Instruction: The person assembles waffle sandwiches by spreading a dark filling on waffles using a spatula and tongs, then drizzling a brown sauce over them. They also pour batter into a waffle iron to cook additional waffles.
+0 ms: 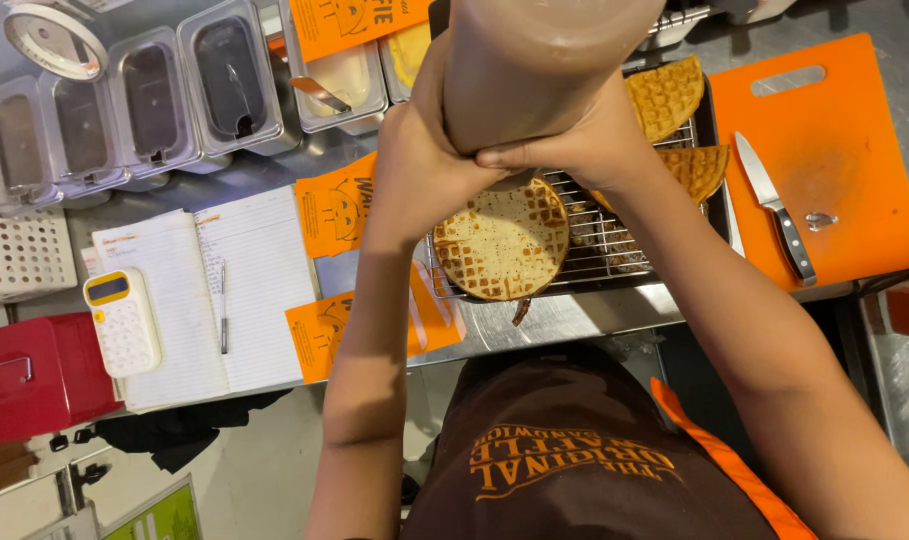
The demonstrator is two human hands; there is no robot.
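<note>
We stand at a steel counter [565,320], looking down over a brown apron [565,450]. Pale floor shows below the counter edge, to the left of our arms.

Both our hands are wrapped around a large squeeze bottle [535,60] full of brown sauce, turned nozzle down. Our left hand [425,150] clasps its left side and our right hand [575,145] closes across the front, fingers pressed tight on the bottle's lower end. The nozzle is hidden behind the fingers, so we cannot tell whether sauce is coming out.

Directly under the grip lies a round waffle [502,245], pale with browned ridges, resting on a wire rack [615,245]. Right of the grip, two more golden waffle pieces [665,95] sit on the same rack, one nearer our right wrist [700,170].

Farther right of the grip lies an orange cutting board [835,150] with a knife [775,205] on it, blade towards the top of the view.

Up and to the left of the grip stands a row of clear tubs [155,100]. The three on the left look nearly empty and dark inside; one holds a spoon. A loose round lid [53,40] rests at the row's far end. The tub closest to our left hand [340,75] holds a pale cream with a spreader in it, and beside it another holds something yellow.

Left of the grip, well apart, an open notebook [210,290] lies with a pen [224,305] on it and a white and yellow calculator [123,320] at its edge. Orange paper sleeves [335,210] lie between notebook and rack. A red box [35,375] sits at the far left, below a white perforated basket [20,255].
</note>
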